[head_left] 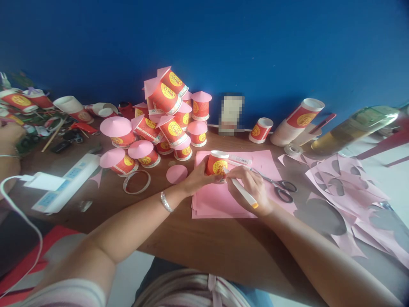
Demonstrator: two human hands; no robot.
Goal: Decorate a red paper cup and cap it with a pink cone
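Note:
In the head view my left hand [200, 175] is closed around a red paper cup [214, 164] with a yellow round emblem and a white rim at the top. My right hand [251, 185] grips a slim white pen-like tool [244, 192] with an orange end. Its tip is at the cup's front; whether it touches cannot be made out. Under both hands lies a stack of pink paper sheets [220, 204]. A white tube with print [240, 160] and black-handled scissors [284, 190] rest on and beside the sheets. Left of them is a pink paper disc [177, 174].
Red cups with pink cone tops [116, 130] are piled at the back left. A white power strip [68, 183] lies further left, near another person's hand [9, 136]. Stacked cups [297, 123], a bottle [348, 130] and pink paper scraps [348, 183] occupy the right side.

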